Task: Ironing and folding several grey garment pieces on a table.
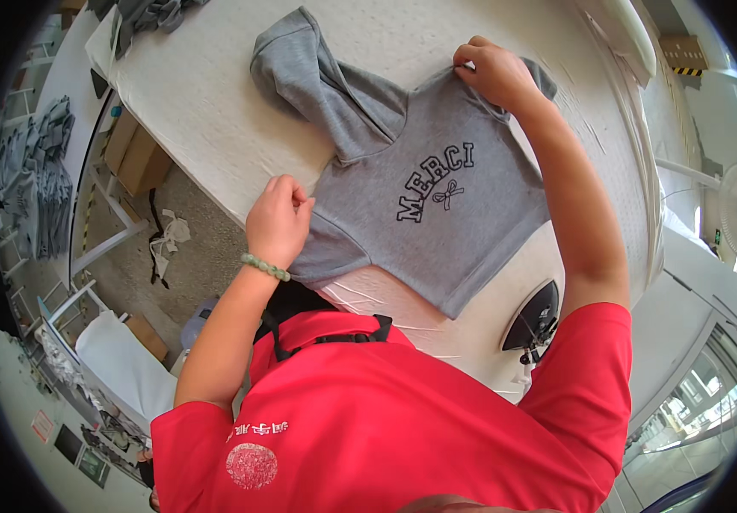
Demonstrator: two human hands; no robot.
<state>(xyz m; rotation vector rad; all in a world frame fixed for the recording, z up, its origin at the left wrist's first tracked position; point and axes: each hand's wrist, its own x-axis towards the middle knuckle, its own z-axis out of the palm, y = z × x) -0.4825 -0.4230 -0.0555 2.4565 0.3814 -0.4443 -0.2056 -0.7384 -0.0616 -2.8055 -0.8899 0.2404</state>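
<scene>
Pinching the near-left sleeve fold of the grey hoodie (437, 201) with left hand (278, 221), fingers curled shut on cloth. Spread face-up on the white table (206, 103), hood far-left, hem near-right. Gripping the far-right shoulder, right hand (495, 73) clamped; iron (535, 316) near right.

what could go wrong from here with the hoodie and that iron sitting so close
1. The iron rests on the white padded table just past the hem of the grey hoodie; a sideways tug could drag fabric against it, and if it is hot, scorch it.
2. The right hand and left hand pinch opposite sleeve folds; uneven pulling could skew the body.
3. The hood lies bunched toward the far edge and may crease.
</scene>
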